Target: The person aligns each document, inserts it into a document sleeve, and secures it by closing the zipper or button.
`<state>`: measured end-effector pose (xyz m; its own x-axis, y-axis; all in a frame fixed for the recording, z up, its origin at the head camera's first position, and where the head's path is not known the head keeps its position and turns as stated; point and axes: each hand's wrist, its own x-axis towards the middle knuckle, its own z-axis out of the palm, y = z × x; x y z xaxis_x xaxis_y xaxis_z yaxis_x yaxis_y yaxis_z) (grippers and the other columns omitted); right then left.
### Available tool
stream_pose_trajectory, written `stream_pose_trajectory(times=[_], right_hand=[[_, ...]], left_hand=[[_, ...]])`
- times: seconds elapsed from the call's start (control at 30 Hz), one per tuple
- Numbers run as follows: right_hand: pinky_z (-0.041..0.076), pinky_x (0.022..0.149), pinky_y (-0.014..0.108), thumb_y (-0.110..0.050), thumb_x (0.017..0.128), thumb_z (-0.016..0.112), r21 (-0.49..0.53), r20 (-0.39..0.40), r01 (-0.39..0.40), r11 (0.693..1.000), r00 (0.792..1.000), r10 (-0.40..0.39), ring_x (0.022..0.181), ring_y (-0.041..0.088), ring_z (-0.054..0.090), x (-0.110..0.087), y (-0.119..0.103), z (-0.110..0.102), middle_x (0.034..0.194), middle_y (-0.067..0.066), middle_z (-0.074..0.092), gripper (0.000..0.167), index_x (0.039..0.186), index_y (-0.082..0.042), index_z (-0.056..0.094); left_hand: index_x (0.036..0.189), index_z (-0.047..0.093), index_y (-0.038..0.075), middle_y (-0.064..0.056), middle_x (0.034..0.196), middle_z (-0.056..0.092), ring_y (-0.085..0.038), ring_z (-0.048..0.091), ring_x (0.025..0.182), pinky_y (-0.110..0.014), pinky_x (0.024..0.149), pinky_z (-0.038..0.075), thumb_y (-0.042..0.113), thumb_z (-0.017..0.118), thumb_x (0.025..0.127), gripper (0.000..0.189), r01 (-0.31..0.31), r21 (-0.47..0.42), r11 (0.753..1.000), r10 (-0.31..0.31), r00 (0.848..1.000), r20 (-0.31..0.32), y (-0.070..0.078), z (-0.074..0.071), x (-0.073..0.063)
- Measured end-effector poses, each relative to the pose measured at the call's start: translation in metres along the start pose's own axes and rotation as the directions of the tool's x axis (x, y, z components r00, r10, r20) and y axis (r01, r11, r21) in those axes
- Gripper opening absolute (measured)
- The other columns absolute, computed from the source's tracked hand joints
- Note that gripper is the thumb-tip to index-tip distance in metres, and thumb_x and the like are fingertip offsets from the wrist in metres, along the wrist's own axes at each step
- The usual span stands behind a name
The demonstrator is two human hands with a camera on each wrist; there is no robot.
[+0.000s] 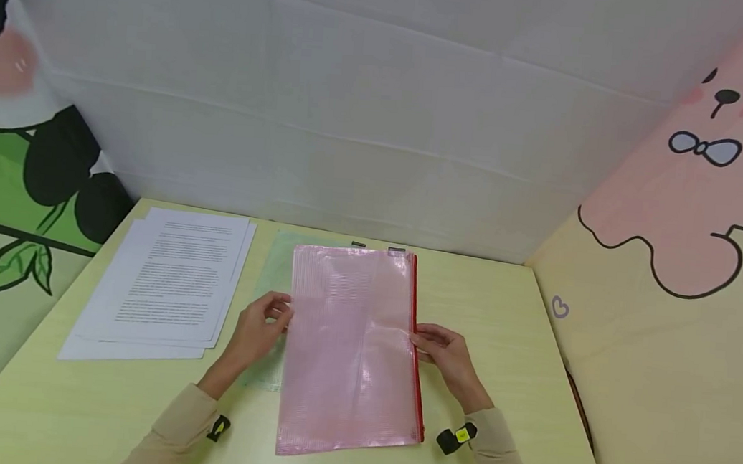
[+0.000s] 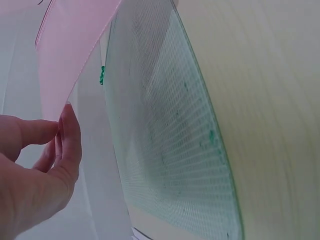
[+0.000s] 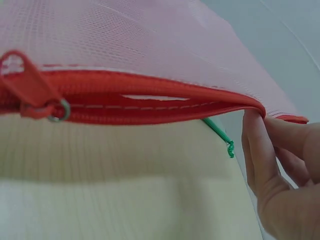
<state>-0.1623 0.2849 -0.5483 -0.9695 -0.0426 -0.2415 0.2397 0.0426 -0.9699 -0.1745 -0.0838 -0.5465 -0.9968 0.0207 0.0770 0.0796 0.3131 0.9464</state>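
Both hands hold a pink mesh zip pouch [image 1: 350,345] raised over the table. My left hand [image 1: 261,332] pinches its left edge between thumb and fingers. On the opposite side, my right hand [image 1: 447,352] pinches the edge with the red zipper [image 1: 416,350]. In the right wrist view, the zipper tape gaps apart near those fingers, and a red pull tab [image 3: 32,85] with a metal ring sits at the far left. Beneath the pink pouch, a green mesh pouch [image 2: 165,130] lies on the table, partly hidden in the head view.
A stack of white printed sheets [image 1: 181,276] lies at the table's left. Two small dark pieces [image 1: 358,244] show at the back edge. A white cloth wall [image 1: 386,118] rises behind the table [image 1: 496,305], with a patterned one at each side.
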Motion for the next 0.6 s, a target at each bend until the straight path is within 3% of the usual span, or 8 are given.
stream_pose_trajectory(times=[0.23, 0.6], right_hand=[[0.061, 0.078, 0.031, -0.003, 0.092, 0.075, 0.001, 0.029, -0.022, 1.000, 0.999, 0.022, 0.089, 0.015, 0.072, 0.004, 0.008, 0.009, 0.103, 0.011, 0.073, 0.033, 0.121, 0.009, 0.065], [0.062, 0.076, 0.032, -0.005, 0.093, 0.075, -0.042, 0.049, -0.007, 0.999, 0.999, 0.009, 0.087, 0.018, 0.072, 0.011, 0.017, 0.021, 0.103, 0.015, 0.072, 0.033, 0.120, 0.010, 0.064]], left_hand=[[0.117, 0.067, -0.007, -0.019, 0.097, 0.071, -0.025, 0.071, 0.079, -0.024, 0.063, 0.057, 0.002, 0.068, 0.097, 0.022, 0.024, 0.074, 0.997, -0.024, 1.000, -0.012, -0.005, -0.007, 0.011], [0.115, 0.069, -0.010, -0.021, 0.094, 0.071, -0.030, 0.071, 0.078, -0.022, 0.058, 0.052, -0.002, 0.068, 0.095, 0.022, 0.027, 0.135, 0.990, -0.024, 0.999, -0.024, -0.014, -0.010, 0.024]])
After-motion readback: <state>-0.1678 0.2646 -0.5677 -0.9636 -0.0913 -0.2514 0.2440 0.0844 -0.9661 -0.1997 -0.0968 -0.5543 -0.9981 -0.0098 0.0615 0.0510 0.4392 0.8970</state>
